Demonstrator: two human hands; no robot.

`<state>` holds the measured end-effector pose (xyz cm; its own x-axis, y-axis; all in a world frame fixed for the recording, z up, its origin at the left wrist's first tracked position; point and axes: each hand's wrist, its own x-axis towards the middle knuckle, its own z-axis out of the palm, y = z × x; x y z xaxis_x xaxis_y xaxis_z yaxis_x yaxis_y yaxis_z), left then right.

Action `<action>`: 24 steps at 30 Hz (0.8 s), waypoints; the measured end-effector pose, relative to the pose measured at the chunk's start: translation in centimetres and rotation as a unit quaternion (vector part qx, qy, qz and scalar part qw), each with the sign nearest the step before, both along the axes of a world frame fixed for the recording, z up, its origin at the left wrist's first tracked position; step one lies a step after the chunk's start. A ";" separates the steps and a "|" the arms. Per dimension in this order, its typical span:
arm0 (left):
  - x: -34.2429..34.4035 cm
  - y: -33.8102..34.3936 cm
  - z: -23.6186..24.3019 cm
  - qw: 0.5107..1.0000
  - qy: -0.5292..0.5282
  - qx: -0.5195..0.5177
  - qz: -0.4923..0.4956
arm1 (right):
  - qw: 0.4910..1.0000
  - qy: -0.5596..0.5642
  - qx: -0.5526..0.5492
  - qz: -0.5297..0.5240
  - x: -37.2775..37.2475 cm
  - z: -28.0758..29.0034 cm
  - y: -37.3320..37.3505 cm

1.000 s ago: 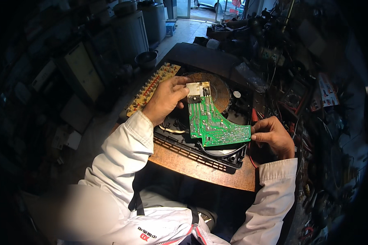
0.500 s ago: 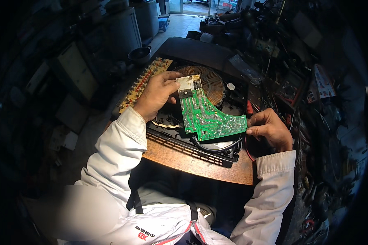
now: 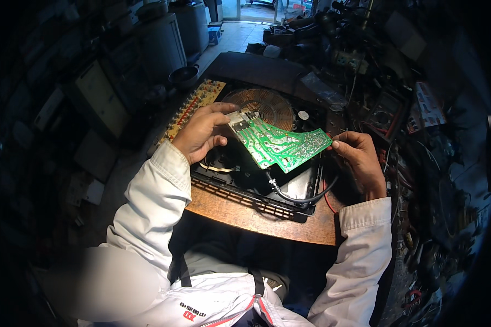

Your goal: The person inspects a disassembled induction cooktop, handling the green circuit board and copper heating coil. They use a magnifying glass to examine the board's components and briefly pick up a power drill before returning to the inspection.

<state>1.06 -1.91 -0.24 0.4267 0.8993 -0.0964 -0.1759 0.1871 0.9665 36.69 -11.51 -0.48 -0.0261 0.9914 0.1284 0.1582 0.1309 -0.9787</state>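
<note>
A green circuit board (image 3: 278,143) hangs tilted between my hands, its soldered side facing up. My left hand (image 3: 204,129) grips the board's far left end, near a pale metal piece, with the thumb and fingers bent round it. At the right corner, my right hand (image 3: 360,158) pinches the board's edge between thumb and fingertips. Beneath it lies the opened black housing (image 3: 245,191) of an induction cooker, with a round copper coil (image 3: 259,106) at its far side. A black cable (image 3: 300,201) runs down from the board's near edge and curves right across the housing.
A tan board with rows of small components (image 3: 188,111) lies left of the housing. The wooden table (image 3: 267,220) shows along the near edge. At the right are a multimeter (image 3: 384,111), red wires and a clear plastic bag (image 3: 322,90). A dark pan (image 3: 183,76) stands beyond the left edge.
The circuit board has turned counterclockwise and tilted flatter, its right corner rising. My right hand has moved up with it, and more of the housing and cable shows below.
</note>
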 end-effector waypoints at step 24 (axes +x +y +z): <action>0.0 0.0 -0.5 0.992 -0.087 0.078 -0.040 | 0.962 -0.231 0.084 -0.118 -1.6 -2.4 1.6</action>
<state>1.08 -1.91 -0.76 0.4947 0.8605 0.1216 -0.3325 0.0581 0.9413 35.05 -9.91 -2.91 0.1046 0.9432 0.3154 0.6160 0.1875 -0.7651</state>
